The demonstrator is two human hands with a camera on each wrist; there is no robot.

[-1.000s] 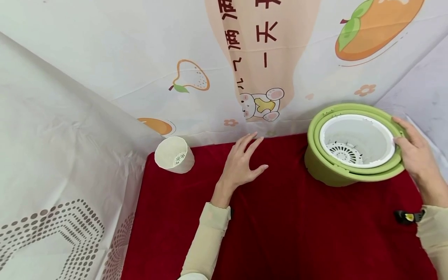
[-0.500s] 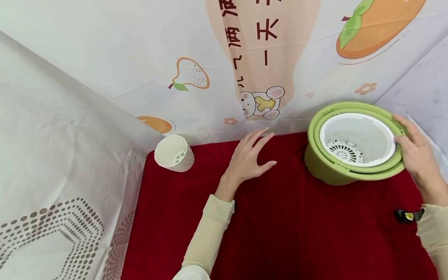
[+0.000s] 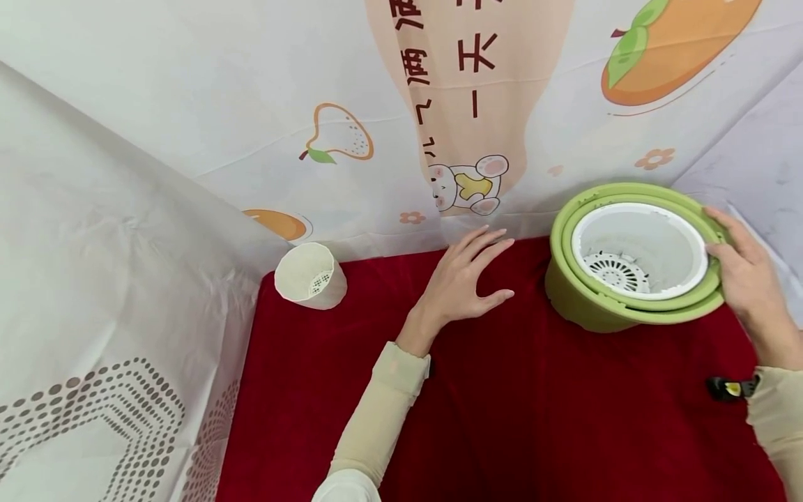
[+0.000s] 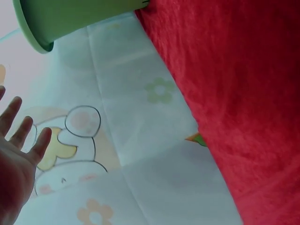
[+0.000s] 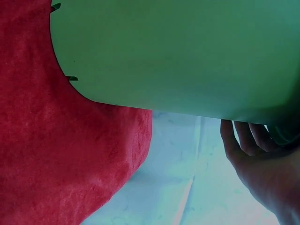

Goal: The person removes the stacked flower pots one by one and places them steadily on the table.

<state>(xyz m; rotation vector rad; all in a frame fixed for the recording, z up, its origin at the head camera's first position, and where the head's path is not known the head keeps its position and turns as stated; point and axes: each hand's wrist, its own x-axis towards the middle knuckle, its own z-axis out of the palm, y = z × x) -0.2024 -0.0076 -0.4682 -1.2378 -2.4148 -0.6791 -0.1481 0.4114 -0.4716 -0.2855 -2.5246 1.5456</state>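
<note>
Right hand (image 3: 749,272) grips a green pot (image 3: 576,303) by its rim, frame right — left hand (image 3: 456,284), fingers apart, hovers mid-frame.

Head view bright, even and mostly sharp, soft shadow low on the green pot (image 3: 580,300); the 2 wrist views dimmer, softer, blue-green tinted, the right one's backdrop (image 5: 213,187) glaring pale
</note>
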